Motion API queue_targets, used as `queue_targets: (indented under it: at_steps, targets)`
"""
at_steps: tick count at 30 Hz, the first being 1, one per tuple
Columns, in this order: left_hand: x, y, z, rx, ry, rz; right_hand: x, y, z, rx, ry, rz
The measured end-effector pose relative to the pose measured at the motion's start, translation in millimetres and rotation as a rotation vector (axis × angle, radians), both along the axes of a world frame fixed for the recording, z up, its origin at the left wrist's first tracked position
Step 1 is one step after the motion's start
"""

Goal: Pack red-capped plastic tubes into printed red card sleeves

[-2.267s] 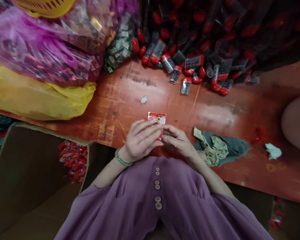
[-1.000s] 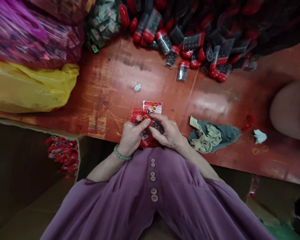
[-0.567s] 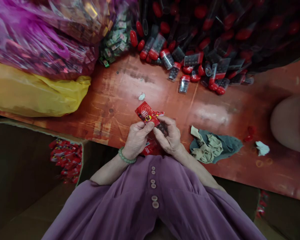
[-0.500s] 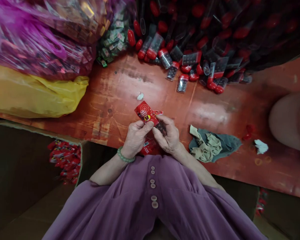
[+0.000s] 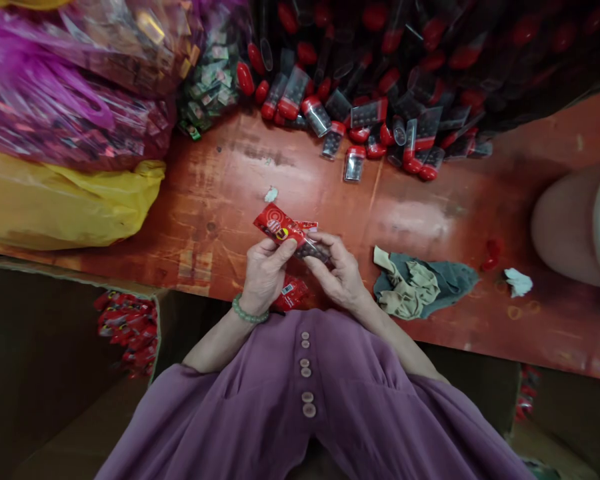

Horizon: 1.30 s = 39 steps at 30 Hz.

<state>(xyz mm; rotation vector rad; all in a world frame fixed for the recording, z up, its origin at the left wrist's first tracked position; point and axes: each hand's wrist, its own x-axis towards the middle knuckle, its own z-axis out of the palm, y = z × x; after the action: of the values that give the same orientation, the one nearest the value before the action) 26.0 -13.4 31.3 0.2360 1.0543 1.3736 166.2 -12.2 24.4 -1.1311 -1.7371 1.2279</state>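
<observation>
Red sachet (image 5: 276, 225) now tilts further toward the left than half a second ago, its printed face turned up, while both hands have stayed close together over the near edge of the tabletop (image 5: 220, 200). The left hand (image 5: 264, 275) has its grip closed on the sachet's lower right end, thumb on top. The right hand (image 5: 341, 275) is closed on a small clear case (image 5: 314, 250) with dark contents, which touches the sachet's right end, so the two things meet between the two grips. Under the left hand lies one more red packet (image 5: 291, 291), at the tabletop's edge.

One sachet and one case are in hand. A heap of red-capped clear cases (image 5: 380, 107), too many to count, lies across the far side. One grey-green cloth (image 5: 420, 288) lies just right of the right hand. Two white scraps (image 5: 271, 194) (image 5: 519, 281) are on the tabletop. A cardboard box (image 5: 40, 373) at the left holds a pile of red packets (image 5: 127, 327).
</observation>
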Motion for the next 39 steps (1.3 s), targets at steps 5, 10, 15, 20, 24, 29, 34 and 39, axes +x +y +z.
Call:
queue_targets:
  at_steps: [5,10,15,20,24,29,34,39]
  targets:
    - [0,0,-1.1,0.043,0.078,0.002,-10,-2,-3.1,0.014,0.035,-0.052]
    - [-9,2,-2.6,0.051,0.128,-0.012,-21,-2,-7.6,-0.182,0.233,-0.058]
    - [-12,3,-2.1,0.06,0.148,0.028,-22,0,-9.5,-0.145,0.195,-0.053]
    - [-14,5,-6.0,0.065,0.15,0.063,-19,2,-9.2,0.092,-0.031,-0.054]
    - [-16,7,-8.5,0.079,0.138,0.056,-19,4,-10.8,0.164,-0.054,-0.05]
    - [-18,5,-10.0,0.101,0.116,0.006,-16,8,-9.2,0.14,0.021,-0.02]
    - [-25,3,-12.8,0.16,0.104,-0.177,-15,15,-2.5,-0.303,0.269,0.065]
    - [-26,6,-10.4,0.14,0.083,-0.138,-23,18,-1.5,-0.312,0.266,0.019]
